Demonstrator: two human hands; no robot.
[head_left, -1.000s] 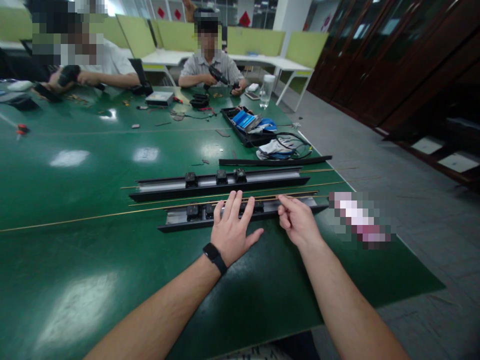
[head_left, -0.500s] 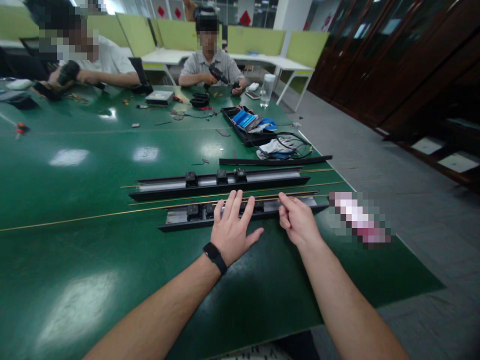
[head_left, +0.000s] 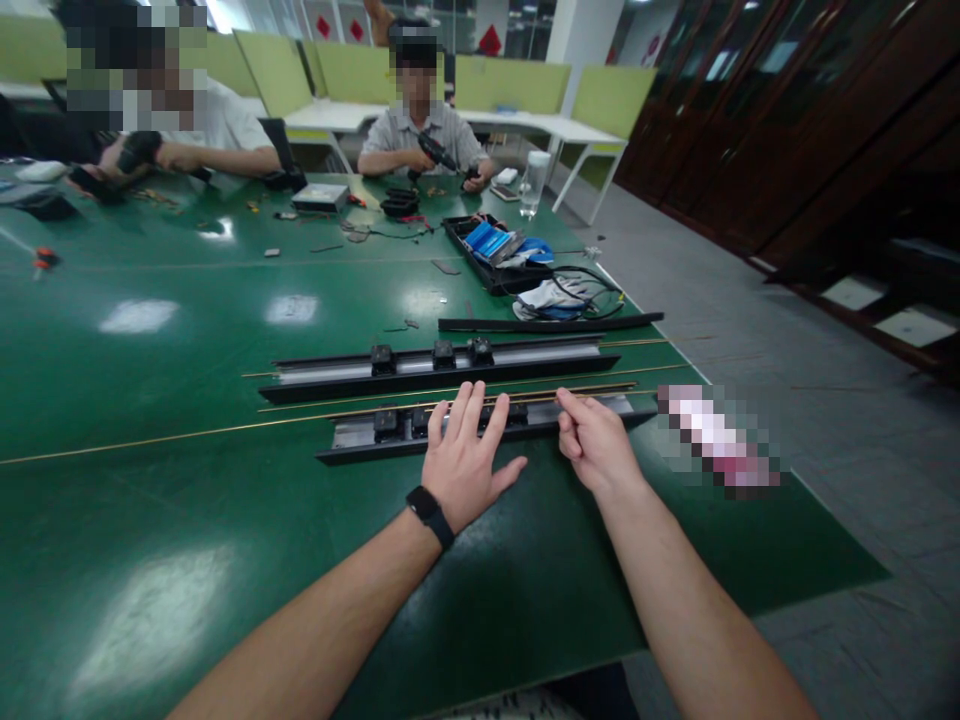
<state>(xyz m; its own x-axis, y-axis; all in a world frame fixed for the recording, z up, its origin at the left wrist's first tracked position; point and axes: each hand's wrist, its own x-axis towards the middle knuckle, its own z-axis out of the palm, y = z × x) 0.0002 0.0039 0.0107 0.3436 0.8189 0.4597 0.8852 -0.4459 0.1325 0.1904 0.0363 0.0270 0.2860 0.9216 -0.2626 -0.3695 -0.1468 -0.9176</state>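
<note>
My left hand, with a dark watch on its wrist, lies over the near black channel rail. Its fingers are stretched and spread across the thin gold-coloured rods and hide part of the rail. Small black blocks sit along the rail's pale inner channel. At the rail's right part is my right hand, its fingers curled and the index fingertip at the rods. Whatever lies between its fingers is hidden. Just beyond, a similar black rail carries three black blocks.
Farther back lie a black strip, gloves with a cable and a black tray with blue items. Across the green table, two people hold drills. A blurred pink-and-white item lies right, near the table edge.
Both hands and the rails stay in place. Only the person at the far left has shifted the head slightly.
</note>
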